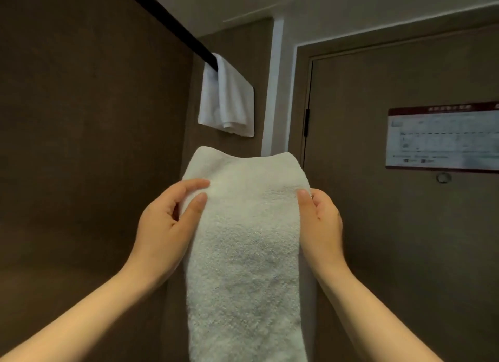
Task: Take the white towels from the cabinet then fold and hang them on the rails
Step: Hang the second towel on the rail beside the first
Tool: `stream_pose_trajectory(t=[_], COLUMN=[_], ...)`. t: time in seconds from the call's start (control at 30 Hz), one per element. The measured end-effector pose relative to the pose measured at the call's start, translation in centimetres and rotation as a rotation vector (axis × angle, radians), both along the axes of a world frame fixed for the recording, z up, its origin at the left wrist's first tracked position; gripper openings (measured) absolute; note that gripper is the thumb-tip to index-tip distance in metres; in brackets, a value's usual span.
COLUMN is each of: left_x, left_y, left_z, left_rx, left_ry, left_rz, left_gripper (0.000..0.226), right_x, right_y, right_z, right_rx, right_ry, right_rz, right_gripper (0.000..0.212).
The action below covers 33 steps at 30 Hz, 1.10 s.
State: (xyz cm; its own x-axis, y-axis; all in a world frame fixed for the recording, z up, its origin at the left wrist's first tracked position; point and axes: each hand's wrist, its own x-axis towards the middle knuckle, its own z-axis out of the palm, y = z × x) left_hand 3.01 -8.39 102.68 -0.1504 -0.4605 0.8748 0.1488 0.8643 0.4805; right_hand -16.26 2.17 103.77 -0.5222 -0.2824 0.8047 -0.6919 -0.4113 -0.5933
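Observation:
A long folded white towel [245, 240] hangs down the middle of the view, its top fold held up in front of me. My left hand [167, 221] pinches its upper left edge between thumb and fingers. My right hand [320, 221] grips the upper right edge, thumb on the front, fingers hidden behind the cloth. A black rail [172, 24] runs along the brown wall at upper left. Another folded white towel [226, 99] hangs over the rail's far end. The cabinet is out of view.
A brown wall [81, 145] fills the left side. On the right is a closed brown door [405, 226] with a framed notice [442, 136] and a peephole [443, 177]. A white corner strip [272, 91] separates wall and door frame.

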Motion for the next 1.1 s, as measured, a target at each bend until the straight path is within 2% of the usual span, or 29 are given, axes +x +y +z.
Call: stream_pose_trajectory(t=[0.07, 0.1, 0.17, 0.3, 0.47, 0.67, 0.87, 1.1], left_x=[-0.3, -0.5, -0.7, -1.2, -1.5, -1.0, -1.7, -2.2], left_y=[-2.3, -3.4, -5.2, -7.8, -9.5, -10.5, -9.8, -7.6], left_z=[1.1, 1.5, 2.2, 3.3, 4.0, 4.1, 5.9, 8.8], left_rx=[-0.014, -0.019, -0.019, -0.010, -0.011, -0.013, -0.085, -0.190], left_ry=[-0.004, -0.012, -0.026, -0.039, -0.078, -0.095, -0.096, -0.175], left_rz=[0.026, 0.040, 0.071, 0.138, 0.292, 0.597, 0.893, 1.099], left_gripper=[0.027, 0.028, 0.033, 0.043, 0.052, 0.061, 0.062, 0.064], right_x=[-0.7, -1.0, -1.4, -2.5, -4.9, -6.2, -6.5, -6.0], right_y=[-2.5, -3.7, -5.8, -9.2, -14.0, -20.5, -25.0, -26.4], right_z=[1.3, 1.7, 2.5, 3.8, 5.0, 6.3, 8.3, 10.9], right_rx=[-0.025, -0.041, -0.084, -0.107, -0.124, -0.081, -0.193, -0.219], right_ry=[-0.004, 0.000, 0.086, 0.301, 0.318, 0.386, 0.396, 0.440], right_rz=[0.049, 0.071, 0.087, 0.106, 0.319, 0.575, 0.764, 1.000], right_gripper=[0.010, 0.009, 0.017, 0.019, 0.017, 0.010, 0.006, 0.014])
